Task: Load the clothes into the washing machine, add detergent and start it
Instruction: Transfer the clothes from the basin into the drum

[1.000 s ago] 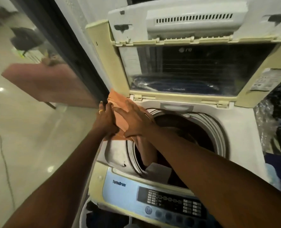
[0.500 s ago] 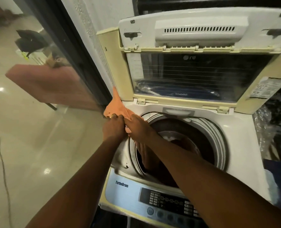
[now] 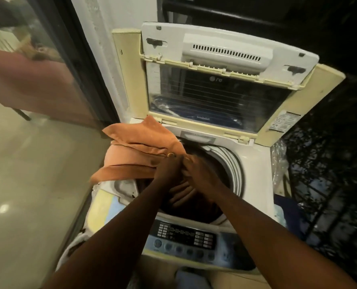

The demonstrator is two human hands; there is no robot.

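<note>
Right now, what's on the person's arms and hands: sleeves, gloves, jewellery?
Both forearms are bare as far as the frame shows, no sleeves or gloves. The left hand wears a gold ring on one finger. The right hand shows no ring, watch or band.

Single head-worn wide-angle view, looking forward and steeply down from close above the white top-loading washing machine with raised lid; both forearms enter from bottom edge

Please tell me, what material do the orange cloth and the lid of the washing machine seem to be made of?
The orange cloth looks like a soft woven fabric with a matte finish: it folds and drapes over the machine's edge. The lid seems to be smooth, yellowed plastic framing a clear window, glass or transparent plastic; reflections show in it, but I cannot tell which.
</note>
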